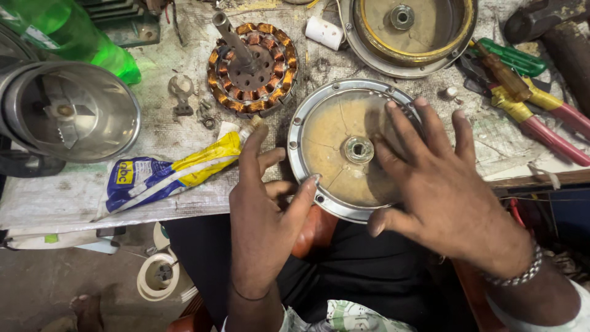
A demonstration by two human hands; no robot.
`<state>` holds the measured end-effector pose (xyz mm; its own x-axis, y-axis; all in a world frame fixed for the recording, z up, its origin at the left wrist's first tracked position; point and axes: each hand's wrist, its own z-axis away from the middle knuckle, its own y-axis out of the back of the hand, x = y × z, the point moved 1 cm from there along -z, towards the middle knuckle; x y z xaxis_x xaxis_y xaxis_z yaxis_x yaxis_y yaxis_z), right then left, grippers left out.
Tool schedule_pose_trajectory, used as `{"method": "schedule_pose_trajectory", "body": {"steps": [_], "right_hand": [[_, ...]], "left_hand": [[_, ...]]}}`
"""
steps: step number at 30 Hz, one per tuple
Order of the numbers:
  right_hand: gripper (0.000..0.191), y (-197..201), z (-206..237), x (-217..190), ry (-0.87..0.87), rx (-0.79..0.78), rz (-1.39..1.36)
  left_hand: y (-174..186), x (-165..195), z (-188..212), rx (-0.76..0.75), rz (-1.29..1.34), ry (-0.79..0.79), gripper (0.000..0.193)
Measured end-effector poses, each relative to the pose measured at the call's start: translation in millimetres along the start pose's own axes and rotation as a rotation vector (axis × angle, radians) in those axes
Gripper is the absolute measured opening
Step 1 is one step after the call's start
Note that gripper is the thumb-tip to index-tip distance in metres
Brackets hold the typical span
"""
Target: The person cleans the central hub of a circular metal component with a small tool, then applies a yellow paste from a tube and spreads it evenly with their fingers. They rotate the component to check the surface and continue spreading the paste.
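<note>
Cover: round silver metal motor cover (335,138), tan grimy inner face up, central bearing hub, screw holes around the rim; sat at the near edge of the bench (178,132), partly overhanging.
Left hand (264,215): fingers apart, thumb tip touching the cover's near-left rim, index pointing up beside it.
Right hand (439,178): fingers spread, laid flat across the cover's right half, gripping nothing.
Stator: copper-wound round stator with steel shaft (252,67), behind the cover, apart.
Tube: yellow-and-blue squeezed tube (175,172), left of the cover.
Pliers: red-and-yellow-handled pliers (541,117), far right.
Second housing: matching round metal housing (409,34), rear.
</note>
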<state>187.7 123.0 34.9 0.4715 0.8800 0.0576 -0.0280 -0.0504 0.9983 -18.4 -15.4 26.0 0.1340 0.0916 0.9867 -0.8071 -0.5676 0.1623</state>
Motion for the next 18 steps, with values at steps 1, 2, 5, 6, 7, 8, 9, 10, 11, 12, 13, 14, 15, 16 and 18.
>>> {"method": "schedule_pose_trajectory", "body": {"steps": [1,2,5,6,7,8,9,10,11,12,13,14,15,16,18], "right_hand": [[0.120,0,-1,1,-0.012,-0.014,0.000],[0.121,1,-1,2,-0.009,0.025,-0.013],[0.123,4,-2,2,0.010,0.101,-0.034],[0.122,4,-2,0,0.019,0.095,-0.030],[0.121,4,-2,-1,0.026,0.089,-0.025],[0.122,4,-2,-3,0.022,0.088,-0.026],[0.122,3,-3,-4,0.017,0.088,-0.028],[0.122,3,-4,-6,0.013,0.086,-0.031],[0.123,3,-6,-7,0.017,0.085,-0.033],[0.123,3,-7,-8,0.020,0.083,-0.035],[0.123,3,-9,-8,0.024,0.081,-0.037],[0.123,2,-12,-9,0.031,0.081,-0.032],[0.123,1,-15,-10,0.037,0.079,-0.027],[0.123,1,-18,-11,0.043,0.078,-0.022],[0.124,0,-21,-12,0.072,0.075,-0.017]], "left_hand": [[1,0,0,-0.019,0.017,0.011,0.091],[2,0,0,-0.036,0.034,0.022,0.097],[3,1,2,-0.086,-0.060,-0.126,0.107],[3,1,2,-0.100,-0.052,-0.113,0.109],[2,1,2,-0.115,-0.043,-0.101,0.111],[1,1,2,-0.131,-0.034,-0.090,0.114],[1,1,1,-0.133,-0.039,-0.115,0.112],[0,2,1,-0.136,-0.045,-0.138,0.111],[0,3,1,-0.138,-0.051,-0.162,0.110],[0,4,1,-0.146,-0.064,-0.116,0.111],[0,5,2,-0.153,-0.078,-0.071,0.111],[0,6,2,-0.162,-0.092,-0.027,0.112],[-1,7,2,-0.161,-0.097,-0.036,0.112],[-2,9,2,-0.160,-0.103,-0.045,0.112],[-2,11,1,-0.158,-0.114,-0.043,0.113]]}}
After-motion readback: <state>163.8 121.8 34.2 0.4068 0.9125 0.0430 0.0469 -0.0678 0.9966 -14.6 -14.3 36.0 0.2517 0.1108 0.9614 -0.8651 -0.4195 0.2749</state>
